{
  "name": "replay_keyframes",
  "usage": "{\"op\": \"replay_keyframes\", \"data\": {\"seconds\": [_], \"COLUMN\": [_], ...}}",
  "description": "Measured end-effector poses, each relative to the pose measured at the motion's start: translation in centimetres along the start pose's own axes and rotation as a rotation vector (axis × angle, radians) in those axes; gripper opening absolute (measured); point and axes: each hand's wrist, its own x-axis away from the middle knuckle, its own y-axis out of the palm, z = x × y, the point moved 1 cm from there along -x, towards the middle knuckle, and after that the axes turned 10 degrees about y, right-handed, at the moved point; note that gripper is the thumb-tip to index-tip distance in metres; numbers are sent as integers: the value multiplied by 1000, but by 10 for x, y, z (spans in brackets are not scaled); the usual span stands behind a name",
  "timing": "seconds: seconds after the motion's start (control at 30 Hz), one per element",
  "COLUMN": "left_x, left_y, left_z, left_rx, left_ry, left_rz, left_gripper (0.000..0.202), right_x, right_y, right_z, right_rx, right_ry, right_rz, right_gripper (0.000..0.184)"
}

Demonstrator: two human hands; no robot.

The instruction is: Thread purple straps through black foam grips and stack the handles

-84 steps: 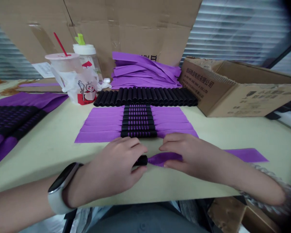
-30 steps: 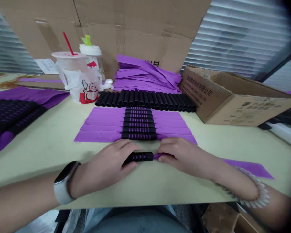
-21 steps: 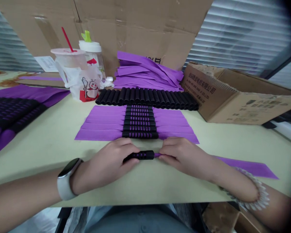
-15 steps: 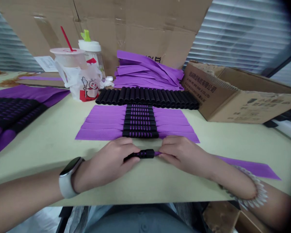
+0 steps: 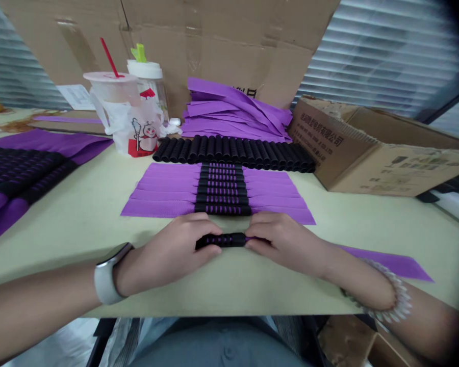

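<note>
My left hand (image 5: 172,250) is closed round the left end of a black ribbed sleeve (image 5: 222,239) with purple showing through its slots. My right hand (image 5: 286,242) pinches the purple strap (image 5: 386,261) where it enters the sleeve's right end; the strap trails off to the right on the table. Just beyond my hands lies a row of finished purple straps with black sleeves (image 5: 222,193). Behind them sits a line of loose black sleeves (image 5: 233,151) and a heap of purple straps (image 5: 233,114).
Two drink cups in a plastic bag (image 5: 132,114) stand at back left. An open cardboard box (image 5: 378,148) lies at right, and a cardboard sheet (image 5: 199,41) stands behind. More finished straps (image 5: 19,173) lie at far left on the pale table (image 5: 80,229).
The purple strap has gone further into the black sleeve: its bunched end, bare between my hands 2.8 s ago, now sits inside. Both hands have stayed closed on the work.
</note>
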Motion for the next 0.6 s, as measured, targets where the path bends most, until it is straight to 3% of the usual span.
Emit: {"op": "replay_keyframes", "data": {"seconds": [0.23, 0.6], "left_x": [6, 5], "left_y": [-5, -7], "left_z": [-5, -3], "left_rx": [-17, 80], "left_ry": [-73, -24], "left_rz": [9, -37], "left_gripper": [21, 14], "right_x": [9, 8], "right_y": [-10, -10], "right_z": [8, 7], "right_rx": [-14, -10], "right_ry": [91, 28], "right_rz": [-50, -65], "right_gripper": [13, 18]}}
